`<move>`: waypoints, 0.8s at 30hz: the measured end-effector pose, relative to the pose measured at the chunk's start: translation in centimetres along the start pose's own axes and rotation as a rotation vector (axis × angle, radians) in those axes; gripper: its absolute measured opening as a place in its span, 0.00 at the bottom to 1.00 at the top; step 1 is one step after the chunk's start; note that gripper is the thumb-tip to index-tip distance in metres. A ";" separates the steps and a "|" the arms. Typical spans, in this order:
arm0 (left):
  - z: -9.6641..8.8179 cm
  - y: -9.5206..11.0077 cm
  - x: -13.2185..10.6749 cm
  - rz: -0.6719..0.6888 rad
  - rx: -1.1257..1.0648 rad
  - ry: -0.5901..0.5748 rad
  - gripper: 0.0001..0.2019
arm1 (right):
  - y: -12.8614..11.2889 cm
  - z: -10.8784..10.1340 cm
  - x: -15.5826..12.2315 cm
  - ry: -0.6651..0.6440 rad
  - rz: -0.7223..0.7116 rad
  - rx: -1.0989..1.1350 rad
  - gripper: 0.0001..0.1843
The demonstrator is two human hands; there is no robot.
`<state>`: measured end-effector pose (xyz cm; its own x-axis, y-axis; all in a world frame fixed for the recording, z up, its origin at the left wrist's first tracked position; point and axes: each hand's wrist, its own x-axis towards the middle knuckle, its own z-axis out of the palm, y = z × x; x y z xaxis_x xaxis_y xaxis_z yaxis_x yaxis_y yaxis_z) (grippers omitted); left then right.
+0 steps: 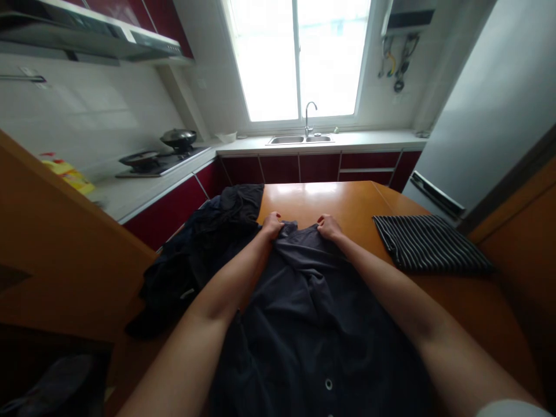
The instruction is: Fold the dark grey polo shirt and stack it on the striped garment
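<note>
Dark grey shirt (pixel 313 313) is spread flat on the orange table (pixel 347 202), buttons up. Left hand (pixel 272 224) and right hand (pixel 329 227) are both curled shut on its far edge, pinching the fabric. Heap of dark clothes (pixel 204 249) on the left, folded striped cloth (pixel 428 243) on the right. Way back, the sink (pixel 299 139) and wok (pixel 178 139), can't tell what's in either.

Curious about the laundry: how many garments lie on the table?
3: a grey shirt held by left hand and right hand, a dark heap at left, a folded striped piece at right. The heap may hide more.
</note>
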<state>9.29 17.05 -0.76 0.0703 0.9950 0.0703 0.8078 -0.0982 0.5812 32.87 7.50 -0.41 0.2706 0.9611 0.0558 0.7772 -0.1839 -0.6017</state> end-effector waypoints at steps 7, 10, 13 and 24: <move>-1.3 -1.3 2.9 -0.011 0.073 0.058 0.11 | 5.5 -4.0 3.3 0.176 0.087 -0.030 0.14; -2.2 -2.0 3.8 -0.018 0.095 0.141 0.12 | 8.1 -5.7 4.3 0.258 0.132 -0.046 0.13; -2.7 -2.5 4.5 -0.021 0.113 0.218 0.14 | 9.9 -6.6 4.8 0.333 0.147 -0.047 0.15; -1.2 1.4 2.4 0.197 0.222 0.195 0.23 | 8.5 -6.8 5.3 0.266 0.060 -0.057 0.18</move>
<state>9.89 19.31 1.13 0.1416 0.9335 0.3295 0.8990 -0.2607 0.3521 44.72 9.62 0.21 0.4510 0.8616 0.2330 0.7841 -0.2578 -0.5645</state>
